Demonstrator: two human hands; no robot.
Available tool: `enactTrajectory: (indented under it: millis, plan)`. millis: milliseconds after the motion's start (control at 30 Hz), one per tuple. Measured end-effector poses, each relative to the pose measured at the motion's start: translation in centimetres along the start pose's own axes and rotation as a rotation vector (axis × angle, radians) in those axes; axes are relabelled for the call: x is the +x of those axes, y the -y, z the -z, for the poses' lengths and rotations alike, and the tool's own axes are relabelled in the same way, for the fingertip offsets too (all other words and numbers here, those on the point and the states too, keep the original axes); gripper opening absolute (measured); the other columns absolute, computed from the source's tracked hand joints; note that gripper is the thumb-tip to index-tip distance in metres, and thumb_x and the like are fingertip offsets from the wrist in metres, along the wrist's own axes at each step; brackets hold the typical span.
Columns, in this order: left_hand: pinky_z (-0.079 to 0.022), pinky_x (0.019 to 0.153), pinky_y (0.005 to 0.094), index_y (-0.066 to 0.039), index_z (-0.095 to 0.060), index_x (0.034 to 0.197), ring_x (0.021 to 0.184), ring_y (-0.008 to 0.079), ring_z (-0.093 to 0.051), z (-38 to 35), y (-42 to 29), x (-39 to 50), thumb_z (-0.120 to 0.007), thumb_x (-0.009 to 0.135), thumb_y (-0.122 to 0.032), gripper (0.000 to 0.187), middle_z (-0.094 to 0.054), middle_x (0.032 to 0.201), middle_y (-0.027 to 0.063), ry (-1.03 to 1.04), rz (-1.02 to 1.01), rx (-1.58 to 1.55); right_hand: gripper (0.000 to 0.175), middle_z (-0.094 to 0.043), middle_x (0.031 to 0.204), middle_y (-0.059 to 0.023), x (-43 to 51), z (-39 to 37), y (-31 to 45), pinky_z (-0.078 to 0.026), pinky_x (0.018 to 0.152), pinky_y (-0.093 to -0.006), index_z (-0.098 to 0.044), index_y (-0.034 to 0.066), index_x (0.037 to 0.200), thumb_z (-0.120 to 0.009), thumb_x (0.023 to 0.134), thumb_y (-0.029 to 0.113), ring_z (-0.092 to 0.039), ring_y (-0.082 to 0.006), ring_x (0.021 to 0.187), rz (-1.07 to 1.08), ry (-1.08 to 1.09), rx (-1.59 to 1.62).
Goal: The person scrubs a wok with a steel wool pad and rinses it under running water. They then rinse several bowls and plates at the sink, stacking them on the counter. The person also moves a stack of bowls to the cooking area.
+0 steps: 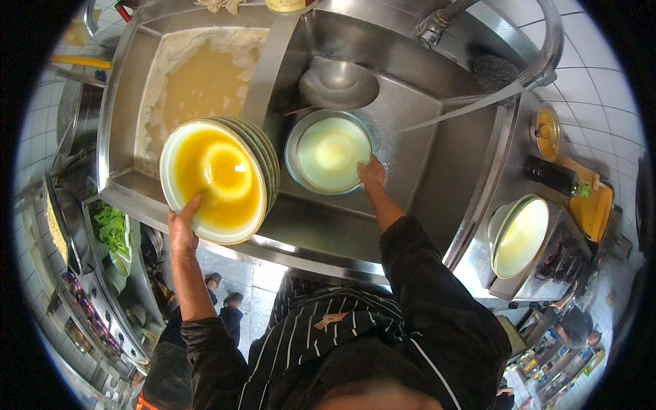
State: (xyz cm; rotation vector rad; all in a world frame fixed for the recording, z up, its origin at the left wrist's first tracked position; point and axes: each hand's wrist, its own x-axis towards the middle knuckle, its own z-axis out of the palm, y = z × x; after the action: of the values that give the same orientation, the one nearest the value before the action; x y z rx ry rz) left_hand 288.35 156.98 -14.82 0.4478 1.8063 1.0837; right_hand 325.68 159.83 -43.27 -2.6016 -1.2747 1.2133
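Note:
My left hand (184, 230) grips the near rim of a stack of bowls (218, 179), thumb over the inner edge; the stack tilts above the divider and front edge of the left basin. Orange-yellow liquid or colouring shows inside the top bowl. My right hand (372, 172) holds the right rim of a pale bowl (330, 154) in the right basin, over or inside a slightly larger round vessel. Behind that bowl lies a round metal pan or lid (339, 84). A stream of water (461, 111) runs from the faucet (551, 51) into the right basin.
Cloudy brownish water (205, 77) fills the left basin. On the right counter stand stacked bowls (521, 238), a dark bottle (551, 176) and an orange-yellow tray (589, 205). Leafy greens (110, 225) sit at left. Another person's shoes (233, 300) show on the floor close by.

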Motion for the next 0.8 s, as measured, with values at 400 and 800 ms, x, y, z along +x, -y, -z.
enactTrajectory:
  millis: [400,800]
  plan:
    - [-0.044,0.087,0.0314,0.003,-0.047,0.121,0.1,0.0247,-0.057,0.8,0.8,0.9,-0.066,0.075,-0.007,0.05,-0.058,0.111,0.0134,0.073,0.0,-0.029,0.04,-0.058,0.102,-0.013,-3.2,12.2,-2.4,-0.052,0.062,-0.0365,-0.046,0.0014,0.116,-0.06,0.079,0.01,-0.062,-0.0239,0.082,-0.088,-0.021,1.016]
    - [-0.045,0.088,0.0321,0.002,-0.046,0.122,0.101,0.0244,-0.057,0.4,0.5,0.5,-0.066,0.076,-0.006,0.051,-0.057,0.113,0.013,0.076,-0.014,-0.038,0.053,-0.047,0.129,-0.0117,-7.0,16.7,-2.4,-0.041,0.092,-0.0363,-0.036,0.0055,0.134,-0.057,0.086,0.009,-0.048,-0.0244,0.114,-0.093,-0.072,1.566]
